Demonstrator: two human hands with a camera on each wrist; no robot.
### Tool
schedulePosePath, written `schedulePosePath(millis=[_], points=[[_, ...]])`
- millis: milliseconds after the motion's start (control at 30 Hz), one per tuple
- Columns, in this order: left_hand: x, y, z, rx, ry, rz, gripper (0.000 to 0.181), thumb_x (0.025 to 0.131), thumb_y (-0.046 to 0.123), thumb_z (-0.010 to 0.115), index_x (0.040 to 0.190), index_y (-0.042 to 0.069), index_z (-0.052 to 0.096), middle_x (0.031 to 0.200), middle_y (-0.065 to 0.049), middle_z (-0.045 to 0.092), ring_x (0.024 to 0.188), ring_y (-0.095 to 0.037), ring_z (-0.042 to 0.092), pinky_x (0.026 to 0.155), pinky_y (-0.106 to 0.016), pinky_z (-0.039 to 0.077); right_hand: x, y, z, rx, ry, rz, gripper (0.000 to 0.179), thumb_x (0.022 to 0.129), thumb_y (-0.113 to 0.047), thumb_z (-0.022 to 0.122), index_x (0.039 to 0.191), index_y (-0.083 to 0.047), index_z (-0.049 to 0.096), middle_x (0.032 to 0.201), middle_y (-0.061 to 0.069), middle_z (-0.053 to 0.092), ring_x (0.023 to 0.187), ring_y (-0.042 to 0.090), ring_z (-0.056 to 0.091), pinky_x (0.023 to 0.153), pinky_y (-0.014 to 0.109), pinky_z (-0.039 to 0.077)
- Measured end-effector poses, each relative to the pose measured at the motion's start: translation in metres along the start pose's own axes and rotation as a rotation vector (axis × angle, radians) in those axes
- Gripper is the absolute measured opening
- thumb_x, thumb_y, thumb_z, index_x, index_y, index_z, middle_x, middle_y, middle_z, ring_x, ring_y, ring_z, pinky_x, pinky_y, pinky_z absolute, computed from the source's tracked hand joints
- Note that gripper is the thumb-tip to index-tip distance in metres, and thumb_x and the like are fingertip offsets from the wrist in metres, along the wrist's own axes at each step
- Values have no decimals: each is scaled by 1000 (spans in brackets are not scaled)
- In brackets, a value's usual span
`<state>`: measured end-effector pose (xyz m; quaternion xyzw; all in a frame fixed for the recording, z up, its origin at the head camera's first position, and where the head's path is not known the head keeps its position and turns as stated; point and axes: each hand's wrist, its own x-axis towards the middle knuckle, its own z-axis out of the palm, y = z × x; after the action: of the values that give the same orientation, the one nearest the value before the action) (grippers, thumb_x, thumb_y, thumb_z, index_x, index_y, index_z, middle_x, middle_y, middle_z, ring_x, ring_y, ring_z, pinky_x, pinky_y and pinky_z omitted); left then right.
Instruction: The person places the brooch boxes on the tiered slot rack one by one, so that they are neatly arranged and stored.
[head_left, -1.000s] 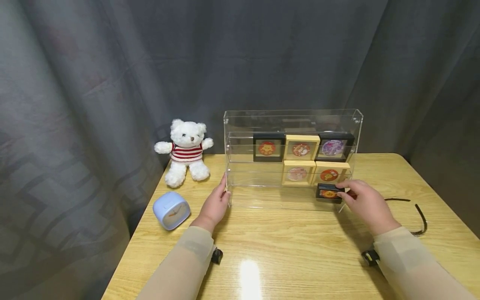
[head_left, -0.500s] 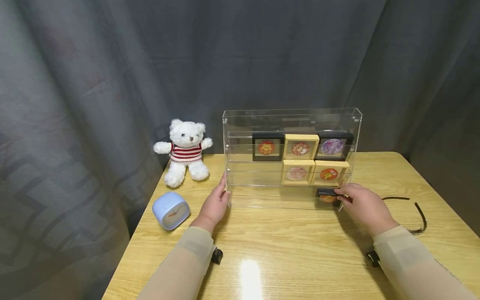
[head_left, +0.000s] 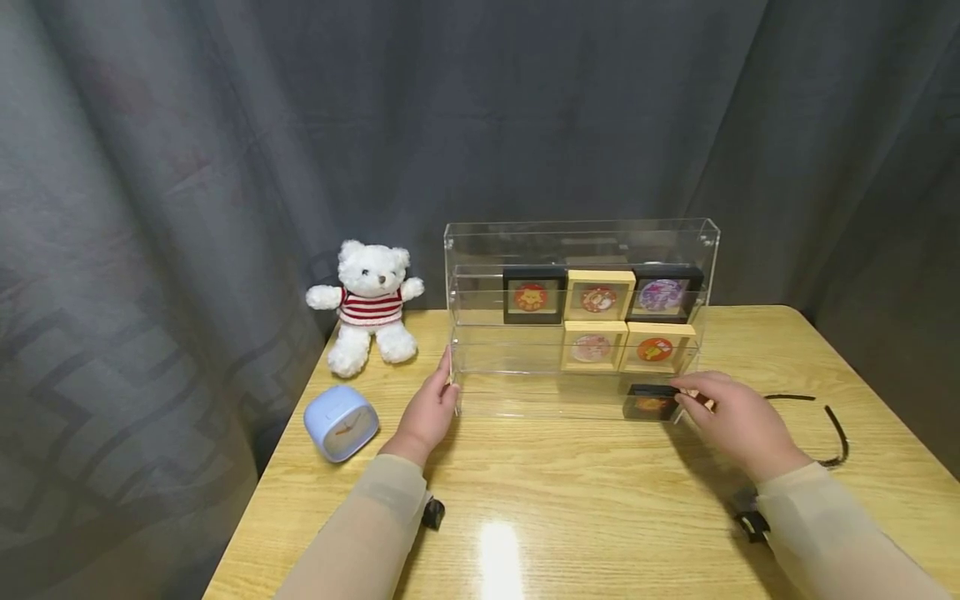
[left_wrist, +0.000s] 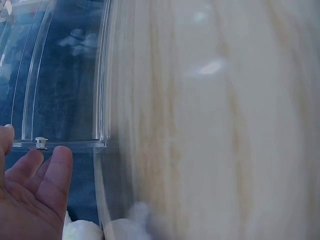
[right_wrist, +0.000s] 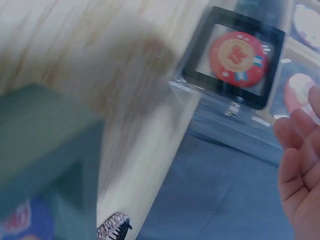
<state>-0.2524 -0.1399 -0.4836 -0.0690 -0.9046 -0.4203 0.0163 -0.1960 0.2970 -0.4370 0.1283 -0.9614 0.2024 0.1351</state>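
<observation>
A clear acrylic display rack (head_left: 510,358) stands on the table, holding several small square badge frames. My left hand (head_left: 427,417) rests against its left side; in the left wrist view, the fingertips (left_wrist: 61,155) touch the side panel near a metal bolt. In the lowest tier, at the right end, stands a black badge frame (head_left: 649,403) with a red round badge. My right hand (head_left: 738,421) is at this frame's upper right corner in the head view. The right wrist view shows its fingers (right_wrist: 295,130) loosely bent, apart from the black frame (right_wrist: 272,65); the thumb is hidden there.
A white teddy bear (head_left: 372,304) and a blue clock (head_left: 341,423) stand left of the rack. A dark curved band (head_left: 842,437) lies at the right. Another dark frame (right_wrist: 45,135) looms close in the right wrist view. Grey curtain (head_left: 480,108) hangs behind.
The black frame has gone down from my right fingers' grip into the rack's lowest tier, turning more upright. My right hand has loosened from it. The left hand stays at the rack's side.
</observation>
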Motion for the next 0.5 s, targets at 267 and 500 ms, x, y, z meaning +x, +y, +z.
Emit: schedulePosePath(millis=[267, 500], points=[[2, 0, -2, 1, 4, -17, 67, 107, 25, 47, 158, 43, 9, 157, -13, 33, 140, -33, 34, 113, -51, 29, -18, 2, -19, 17, -61, 123, 63, 94, -51, 63, 139, -7, 56, 131, 22, 54, 97, 39, 60, 67, 54, 50], [3, -1, -3, -24, -4, -43, 67, 107, 25, 47, 157, 46, 7, 158, -11, 30, 141, -32, 32, 113, -52, 28, -31, 19, -21, 10, -221, 240, 97, 85, -66, 66, 145, 6, 41, 133, 36, 43, 108, 53, 49, 77, 66, 45]])
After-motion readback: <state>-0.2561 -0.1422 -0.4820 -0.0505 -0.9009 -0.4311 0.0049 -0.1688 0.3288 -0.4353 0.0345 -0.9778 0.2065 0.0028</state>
